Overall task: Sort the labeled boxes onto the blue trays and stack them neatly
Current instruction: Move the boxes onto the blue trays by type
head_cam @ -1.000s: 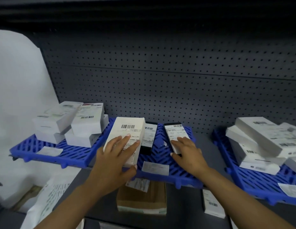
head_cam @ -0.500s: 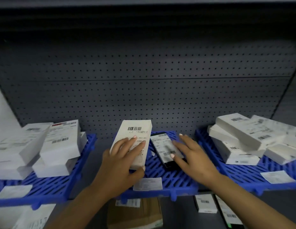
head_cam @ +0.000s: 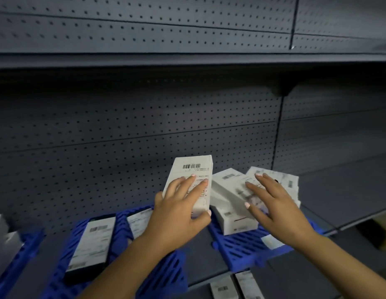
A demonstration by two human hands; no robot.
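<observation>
While the left hand holds a white barcoded box tilted up off the shelf, fingers lie along its labeled face and the thumb wraps its lower right corner. That box hangs between the middle blue tray and the right blue tray. Right hand is spread flat, fingers straight, over a loose stack of white boxes on the right tray; whether it touches them, cannot tell. A dark box with a white label lies flat on the middle tray. At far left, more white boxes sit on a third tray. Gray pegboard backs the shelf.
</observation>
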